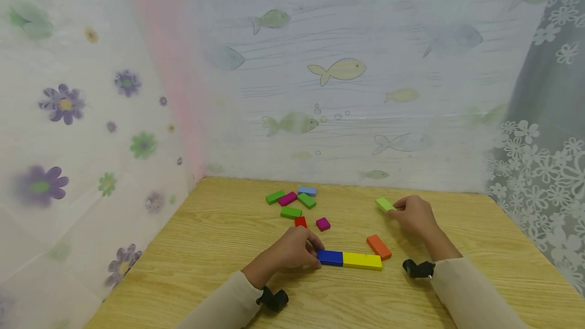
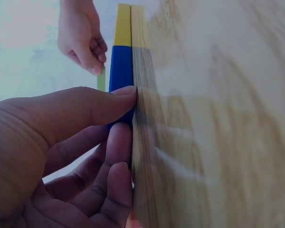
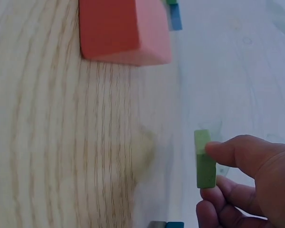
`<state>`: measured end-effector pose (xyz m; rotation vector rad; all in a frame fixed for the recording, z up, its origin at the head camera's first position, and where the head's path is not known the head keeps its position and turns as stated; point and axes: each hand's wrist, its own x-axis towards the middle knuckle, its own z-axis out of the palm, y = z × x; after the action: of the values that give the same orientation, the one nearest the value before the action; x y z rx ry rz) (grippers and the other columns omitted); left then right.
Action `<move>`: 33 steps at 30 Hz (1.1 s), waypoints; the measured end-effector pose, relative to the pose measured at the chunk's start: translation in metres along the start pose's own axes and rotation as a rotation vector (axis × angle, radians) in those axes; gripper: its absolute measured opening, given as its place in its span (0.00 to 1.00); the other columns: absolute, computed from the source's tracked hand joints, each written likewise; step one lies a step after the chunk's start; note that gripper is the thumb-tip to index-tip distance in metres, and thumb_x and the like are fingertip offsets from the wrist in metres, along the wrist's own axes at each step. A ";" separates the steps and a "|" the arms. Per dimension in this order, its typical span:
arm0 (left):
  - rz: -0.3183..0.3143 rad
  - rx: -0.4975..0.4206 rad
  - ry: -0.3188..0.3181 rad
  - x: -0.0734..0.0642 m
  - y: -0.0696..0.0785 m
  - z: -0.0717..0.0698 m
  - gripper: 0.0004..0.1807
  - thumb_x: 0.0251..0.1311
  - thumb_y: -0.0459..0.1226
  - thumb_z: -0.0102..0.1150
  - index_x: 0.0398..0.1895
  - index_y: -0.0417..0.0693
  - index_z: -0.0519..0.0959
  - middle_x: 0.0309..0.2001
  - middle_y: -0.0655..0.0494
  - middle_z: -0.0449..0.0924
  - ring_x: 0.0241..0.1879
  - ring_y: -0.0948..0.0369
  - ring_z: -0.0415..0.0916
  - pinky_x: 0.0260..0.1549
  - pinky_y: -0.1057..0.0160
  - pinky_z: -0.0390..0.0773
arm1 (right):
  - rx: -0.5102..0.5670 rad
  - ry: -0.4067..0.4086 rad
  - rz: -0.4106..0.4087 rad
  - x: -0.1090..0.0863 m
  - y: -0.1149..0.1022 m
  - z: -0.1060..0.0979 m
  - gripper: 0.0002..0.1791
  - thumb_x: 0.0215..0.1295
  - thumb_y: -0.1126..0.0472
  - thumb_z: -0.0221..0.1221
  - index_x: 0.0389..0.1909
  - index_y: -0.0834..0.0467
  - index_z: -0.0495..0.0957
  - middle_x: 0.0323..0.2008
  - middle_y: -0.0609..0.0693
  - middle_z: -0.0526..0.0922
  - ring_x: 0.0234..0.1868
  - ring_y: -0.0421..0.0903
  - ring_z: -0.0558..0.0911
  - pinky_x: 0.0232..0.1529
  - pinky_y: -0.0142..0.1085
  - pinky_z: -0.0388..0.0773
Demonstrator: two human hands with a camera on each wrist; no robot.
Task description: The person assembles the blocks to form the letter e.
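Table [image 1: 219, 227] | left hand [image 1: 292, 249] pinches blue block [image 1: 330, 258] | right hand [image 1: 416, 216] pinches lime block [image 1: 384, 204]

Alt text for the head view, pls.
A person's left hand pinches a blue block, end to end with a yellow block on a wood-grain table, while the right hand pinches a light green block. An orange block and more colored blocks lie nearby; a fish-print sheet hangs behind.

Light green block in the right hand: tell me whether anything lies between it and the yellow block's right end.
The orange block lies between the light green block, pinched by the right hand, and the right end of the yellow block, close behind that end. Lifting over it would probably clear the way.
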<state>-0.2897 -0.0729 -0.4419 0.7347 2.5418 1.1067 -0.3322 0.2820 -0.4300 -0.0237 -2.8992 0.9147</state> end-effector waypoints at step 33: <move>0.010 -0.002 0.005 0.001 -0.002 0.000 0.15 0.48 0.32 0.81 0.41 0.47 0.90 0.34 0.63 0.86 0.32 0.67 0.81 0.30 0.68 0.81 | 0.074 -0.047 -0.046 -0.023 -0.028 0.016 0.21 0.65 0.55 0.70 0.52 0.66 0.84 0.44 0.58 0.87 0.45 0.52 0.84 0.42 0.44 0.84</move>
<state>-0.2907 -0.0734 -0.4435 0.7459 2.5432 1.1161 -0.3107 0.2488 -0.4290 0.0712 -2.8934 1.0271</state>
